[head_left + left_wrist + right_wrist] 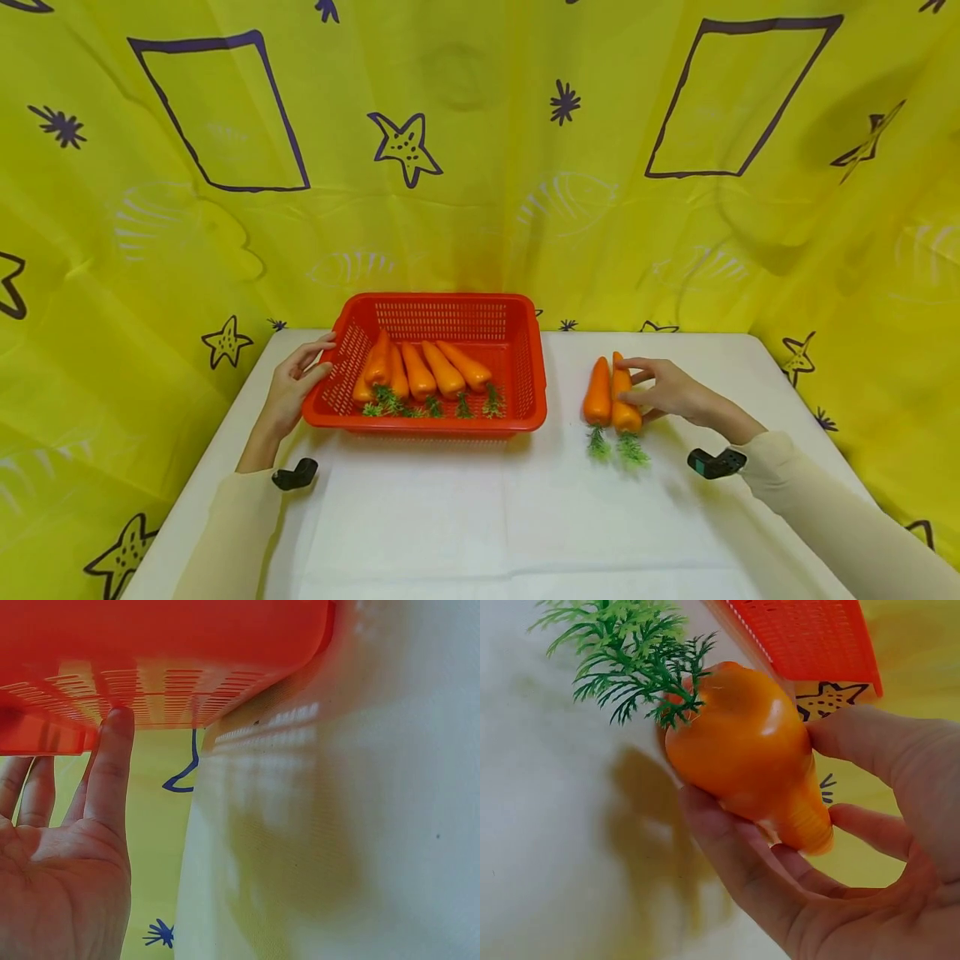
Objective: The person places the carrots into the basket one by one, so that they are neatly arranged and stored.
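Observation:
A red plastic basket (537, 375) stands on the table with several orange carrots (420, 372) lying inside, their green tops toward the near side. At its left side my left hand (288, 387) touches the rim and wall with nearly straight fingers; in the left wrist view one fingertip (120, 718) meets the slotted wall. My right hand (667, 390) holds a carrot (742, 742) between thumb and fingers, its leafy top hanging toward the near side. Directly left of it lies another carrot (597, 396).
A white cloth covers the table (450, 517). Behind and to both sides hangs a yellow curtain (480, 208) with drawn stars and fish. Each wrist carries a small black device, one on the left sleeve (225, 517) and one on the right.

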The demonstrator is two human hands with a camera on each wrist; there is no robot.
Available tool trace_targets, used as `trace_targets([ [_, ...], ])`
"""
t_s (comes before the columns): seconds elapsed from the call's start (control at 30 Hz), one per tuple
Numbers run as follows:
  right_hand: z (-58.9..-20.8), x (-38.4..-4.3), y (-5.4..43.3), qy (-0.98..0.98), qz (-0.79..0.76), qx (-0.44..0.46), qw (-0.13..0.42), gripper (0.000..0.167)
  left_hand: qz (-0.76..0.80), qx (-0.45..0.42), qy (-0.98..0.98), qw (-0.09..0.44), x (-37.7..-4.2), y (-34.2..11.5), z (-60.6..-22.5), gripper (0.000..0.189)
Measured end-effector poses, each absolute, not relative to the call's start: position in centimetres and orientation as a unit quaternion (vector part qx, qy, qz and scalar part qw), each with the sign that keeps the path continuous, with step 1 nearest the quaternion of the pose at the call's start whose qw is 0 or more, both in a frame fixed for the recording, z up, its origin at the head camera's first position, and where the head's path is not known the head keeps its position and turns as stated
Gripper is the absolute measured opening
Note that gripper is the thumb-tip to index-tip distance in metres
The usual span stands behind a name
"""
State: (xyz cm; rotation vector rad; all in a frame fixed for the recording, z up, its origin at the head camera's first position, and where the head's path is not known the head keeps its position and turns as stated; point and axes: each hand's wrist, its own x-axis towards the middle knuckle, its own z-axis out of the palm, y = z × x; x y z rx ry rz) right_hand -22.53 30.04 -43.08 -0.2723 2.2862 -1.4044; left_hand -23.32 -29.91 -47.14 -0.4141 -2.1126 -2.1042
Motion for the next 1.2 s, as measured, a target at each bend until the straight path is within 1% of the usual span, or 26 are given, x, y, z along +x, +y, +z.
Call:
trace_targets([
  [0.2,-41.3,-22.4,30.8,0.821,-0.517,-0.121,0.212,0.077,-0.697,-0.139,-0.701,0.064,-23.4,-30.0,-47.0,0.035],
  [0.5,-39.4,-22.2,30.7,0.804,-0.547,-0.154,0.176,0.072,-0.698,-0.137,-0.700,0.065,-23.2,-30.0,-47.2,0.036],
  [0.67,-38.9,-22.1,29.9,0.789,-0.568,-0.164,0.169,0.069,-0.699,-0.139,-0.698,0.063,-23.1,-29.9,-47.2,0.033],
  [0.87,-38.4,-22.3,28.8,0.781,-0.578,-0.170,0.164,0.067,-0.696,-0.139,-0.701,0.064,-23.1,-29.8,-47.2,0.036],
  [1.03,-37.8,-22.7,27.7,0.775,-0.582,-0.181,0.166,0.066,-0.695,-0.137,-0.702,0.067,-23.2,-29.8,-47.1,0.032],
  [1.2,-36.9,-23.5,25.8,0.778,-0.573,-0.198,0.166,0.062,-0.695,-0.137,-0.703,0.068,-23.1,-29.8,-47.2,0.033],
])
